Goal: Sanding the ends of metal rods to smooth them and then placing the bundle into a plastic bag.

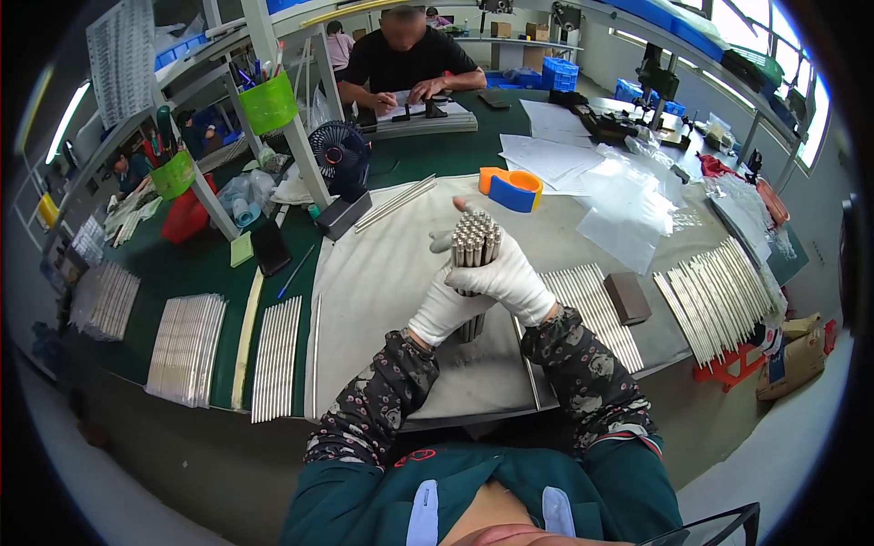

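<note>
Where the white-gloved fingers (510,264) of the right hand (512,278) curl round it, a bundle of thin silver metal rods (475,247) stands nearly upright over the pale grey work mat (382,273), its long axis running from the mat up toward the camera so that the round rod ends show as a tight cluster at the top. The right hand is closed about the upper part of the bundle from the right side; the left hand (448,305), also in a white cotton glove, is wrapped about the lower part from the left and sits beneath the right, with one gloved finger showing just left of the rod tops. Both hands touch each other and the rods; the bundle's foot, below the left hand, seems to rest on the mat, though the contact is hidden. The rods look smooth, hard and bright against the soft knit of the gloves.

Outward, flat rows of similar silver rods (596,305) lie on the mat just right of the hands, with a dark rectangular block (628,298) beside them. An orange and blue plastic tape dispenser (512,189) sits beyond the bundle, clear plastic bags (628,205) to its right. Across the green-topped bench (196,264), another person in a black shirt (405,64) works over papers.
</note>
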The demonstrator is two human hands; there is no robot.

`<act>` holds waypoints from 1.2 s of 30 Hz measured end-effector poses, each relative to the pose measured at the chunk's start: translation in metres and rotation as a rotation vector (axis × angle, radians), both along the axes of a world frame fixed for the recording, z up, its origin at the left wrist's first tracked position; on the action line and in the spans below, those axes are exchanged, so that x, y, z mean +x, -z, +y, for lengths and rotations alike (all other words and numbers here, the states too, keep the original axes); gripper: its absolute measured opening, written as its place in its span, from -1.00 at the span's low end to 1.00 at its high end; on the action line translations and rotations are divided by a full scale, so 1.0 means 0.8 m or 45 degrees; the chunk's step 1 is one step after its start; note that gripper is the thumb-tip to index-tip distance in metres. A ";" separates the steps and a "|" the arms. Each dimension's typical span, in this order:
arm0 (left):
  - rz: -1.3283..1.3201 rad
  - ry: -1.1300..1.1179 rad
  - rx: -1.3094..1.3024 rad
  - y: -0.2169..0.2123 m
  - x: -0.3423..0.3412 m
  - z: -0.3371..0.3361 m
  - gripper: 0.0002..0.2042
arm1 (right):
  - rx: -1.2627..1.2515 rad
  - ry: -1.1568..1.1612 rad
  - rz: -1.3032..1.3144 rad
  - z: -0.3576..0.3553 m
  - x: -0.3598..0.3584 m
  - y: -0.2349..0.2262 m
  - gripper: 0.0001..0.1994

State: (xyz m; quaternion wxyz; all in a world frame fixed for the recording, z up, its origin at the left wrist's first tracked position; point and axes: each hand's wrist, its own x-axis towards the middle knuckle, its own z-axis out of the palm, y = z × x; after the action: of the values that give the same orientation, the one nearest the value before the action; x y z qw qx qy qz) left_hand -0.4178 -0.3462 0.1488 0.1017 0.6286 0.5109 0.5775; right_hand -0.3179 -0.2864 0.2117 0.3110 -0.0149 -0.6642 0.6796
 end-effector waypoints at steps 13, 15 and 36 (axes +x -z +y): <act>-0.673 0.235 -0.475 -0.020 -0.010 0.004 -0.62 | -0.222 -0.001 -0.082 0.047 -0.005 0.010 -0.70; -0.733 0.210 -0.460 -0.025 -0.008 0.005 -0.67 | -0.225 -0.021 -0.084 0.053 -0.003 0.007 -0.70; 0.481 -0.326 0.058 0.040 0.031 0.000 -0.17 | 0.246 0.311 0.038 -0.017 0.033 0.017 -0.65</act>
State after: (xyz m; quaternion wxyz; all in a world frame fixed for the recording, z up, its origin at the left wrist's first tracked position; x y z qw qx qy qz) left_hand -0.3927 -0.3462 0.1171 -0.0840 0.6579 0.5833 0.4690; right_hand -0.2911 -0.3000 0.1981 0.4013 -0.0554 -0.7150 0.5698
